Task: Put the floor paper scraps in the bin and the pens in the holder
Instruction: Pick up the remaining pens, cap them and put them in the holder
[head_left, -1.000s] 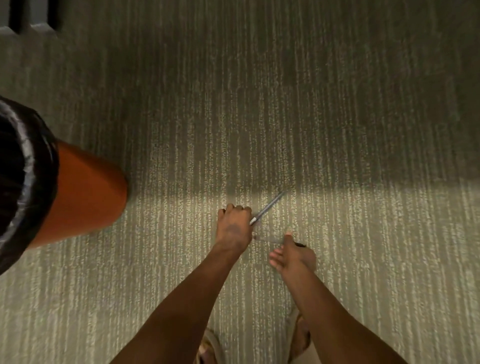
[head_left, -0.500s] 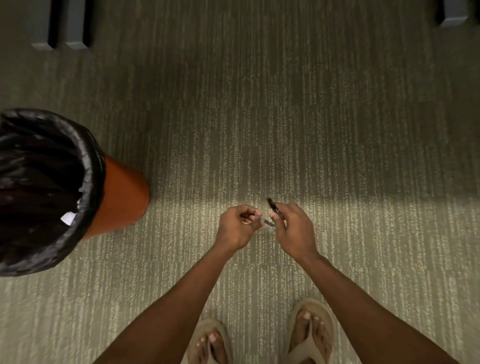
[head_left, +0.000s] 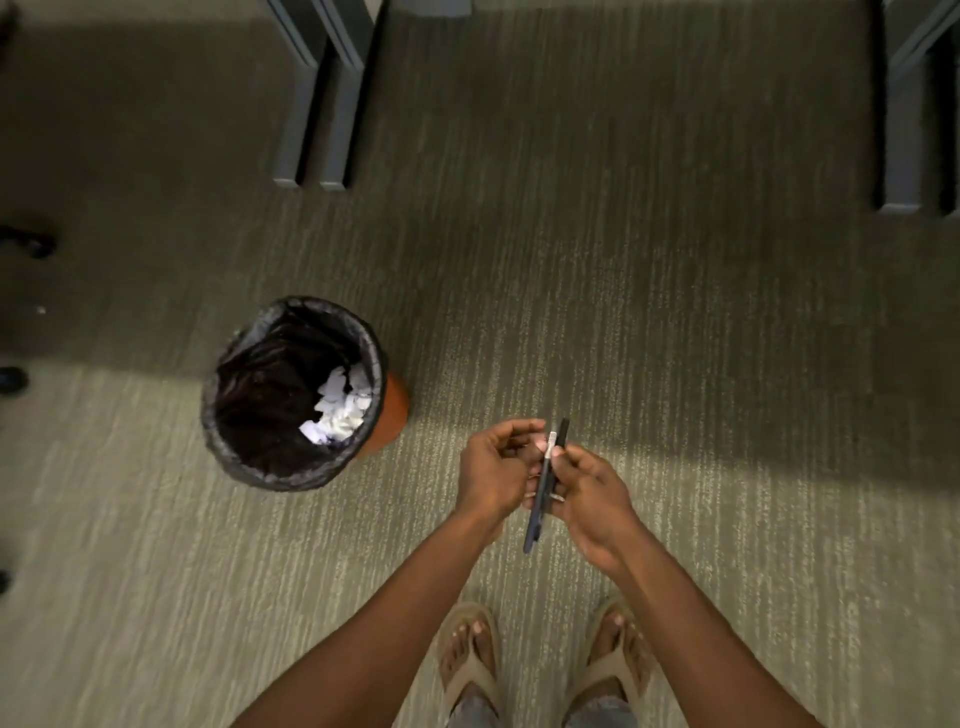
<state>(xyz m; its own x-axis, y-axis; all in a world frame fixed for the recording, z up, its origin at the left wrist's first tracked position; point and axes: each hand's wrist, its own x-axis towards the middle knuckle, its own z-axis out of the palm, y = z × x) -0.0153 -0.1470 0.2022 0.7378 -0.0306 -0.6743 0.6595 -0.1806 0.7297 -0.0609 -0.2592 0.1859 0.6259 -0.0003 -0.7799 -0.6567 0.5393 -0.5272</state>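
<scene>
Two dark pens (head_left: 540, 499), one with a pale band near its top, stand almost upright between my hands above the carpet. My left hand (head_left: 493, 475) is curled against them from the left. My right hand (head_left: 592, 501) pinches them from the right, thumb on the barrels. An orange bin (head_left: 392, 410) with a black liner stands on the floor to the left of my hands. White paper scraps (head_left: 340, 410) lie inside it. No pen holder is in view.
Grey furniture legs (head_left: 311, 98) stand at the far middle, and another leg (head_left: 904, 109) rises at the far right. Dark chair casters (head_left: 31, 244) sit at the left edge. My feet in sandals (head_left: 470, 660) are on the striped carpet below my hands.
I have risen from the floor with the pens; the view is higher, so the bin looks smaller and farther. My hands have brought the pens together, upright between them.
</scene>
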